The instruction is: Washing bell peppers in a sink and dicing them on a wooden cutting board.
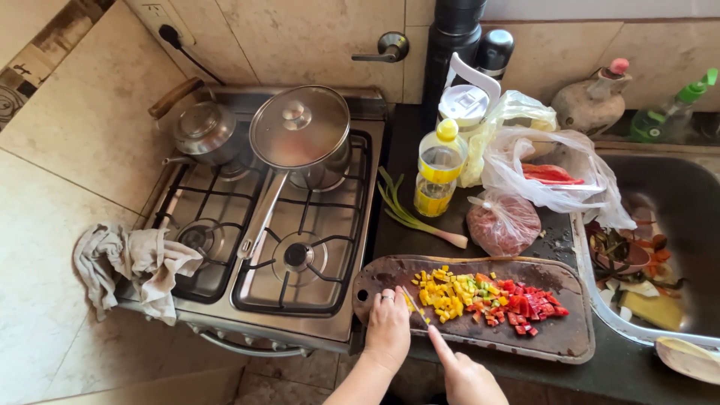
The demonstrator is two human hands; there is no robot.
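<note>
Both hands rest on the oval wooden board of diced peppers.

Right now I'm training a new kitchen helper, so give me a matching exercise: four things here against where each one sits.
Things:
1. lidded pan
2. oil bottle
3. crumpled cloth
4. diced peppers

Places:
A. on the wooden cutting board
B. draped over the stove's front left corner
C. on a back burner of the stove
D. on the dark counter, beside plastic bags

Pairs: 1-C, 2-D, 3-B, 4-A
</note>
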